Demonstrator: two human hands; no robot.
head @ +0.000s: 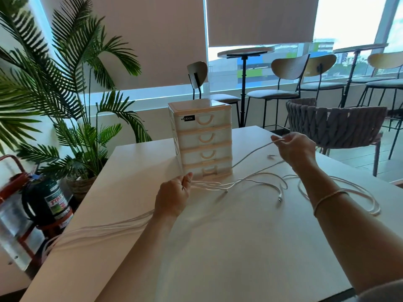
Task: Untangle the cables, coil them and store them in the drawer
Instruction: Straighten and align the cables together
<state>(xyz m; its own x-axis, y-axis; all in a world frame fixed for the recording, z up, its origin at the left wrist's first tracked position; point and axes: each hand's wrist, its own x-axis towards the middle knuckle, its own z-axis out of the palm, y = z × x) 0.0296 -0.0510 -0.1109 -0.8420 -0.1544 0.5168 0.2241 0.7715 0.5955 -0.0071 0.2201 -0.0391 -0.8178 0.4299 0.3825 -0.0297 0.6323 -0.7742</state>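
Head view: white cables run between left hand and right hand.

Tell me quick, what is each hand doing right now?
Left hand: grips a bunch of white cables near the drawer box.
Right hand: pinches one cable, lifted off the table.

Glossy plastic drawer unit, matt smooth table, woven chair
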